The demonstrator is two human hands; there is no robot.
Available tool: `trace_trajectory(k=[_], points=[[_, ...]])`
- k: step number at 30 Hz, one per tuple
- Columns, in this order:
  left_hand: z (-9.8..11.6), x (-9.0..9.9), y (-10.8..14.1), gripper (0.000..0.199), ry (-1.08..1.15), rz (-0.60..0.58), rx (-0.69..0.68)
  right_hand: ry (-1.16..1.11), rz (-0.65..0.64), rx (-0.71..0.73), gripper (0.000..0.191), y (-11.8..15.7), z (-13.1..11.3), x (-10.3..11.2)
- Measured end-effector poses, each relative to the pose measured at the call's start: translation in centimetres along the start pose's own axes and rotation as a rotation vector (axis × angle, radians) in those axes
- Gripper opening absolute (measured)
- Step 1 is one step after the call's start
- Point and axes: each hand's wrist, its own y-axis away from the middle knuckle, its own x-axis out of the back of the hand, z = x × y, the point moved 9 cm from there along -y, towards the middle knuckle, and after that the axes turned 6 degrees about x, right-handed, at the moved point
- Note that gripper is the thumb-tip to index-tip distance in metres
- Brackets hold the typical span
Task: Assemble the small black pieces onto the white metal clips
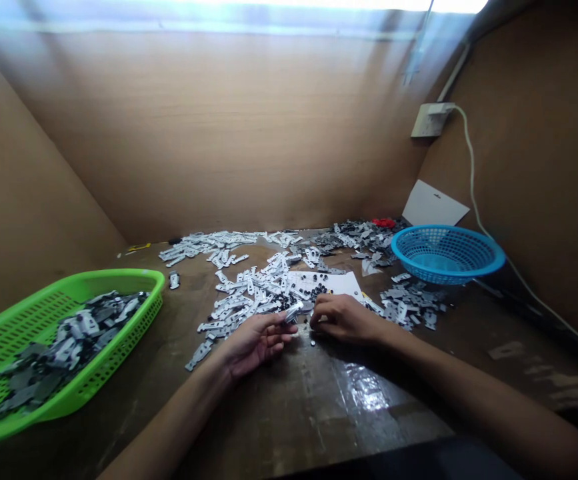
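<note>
- The near edge of the brown wood worktop (289, 413) is right by the arms, and a wide bare patch lies in front of the hands, so there is lots of room here.
- The left hand (256, 343) lies palm up with its fingers curled. Its grip is clamped on a small silver metal piece (293, 311).
- The right hand (346, 319) reaches in from the right, just beside the left hand. Its fingers are curled together, but I cannot tell if they pinch anything.
- A tiny black bit (313, 341) sits on the worktop just under the right hand.
- A heap of white metal pieces (253, 287) lies just past the hands, beside a sheet of paper (333, 283) with black bits (316, 291) on it.
- A green basket (119, 275) full of gray metal pieces (73, 347) sits to the left.
- A gray heap (409, 303) and a blue basket (449, 280) sit to the right.
- Wooden walls (209, 133) close in the back and sides.
</note>
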Motion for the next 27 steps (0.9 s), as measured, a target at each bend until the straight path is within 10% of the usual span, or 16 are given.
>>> trace_trajectory(k=[6, 27], points=[[-0.2, 0.3, -0.2, 0.031, 0.011, 0.001, 0.011, -0.196, 0.312, -0.186, 0.014, 0.1, 1.4, 2.2], [-0.1, -0.5, 0.1, 0.027, 0.020, 0.001, 0.044, -0.492, 0.407, -0.318, 0.020, 0.2, 2.3, -0.1]])
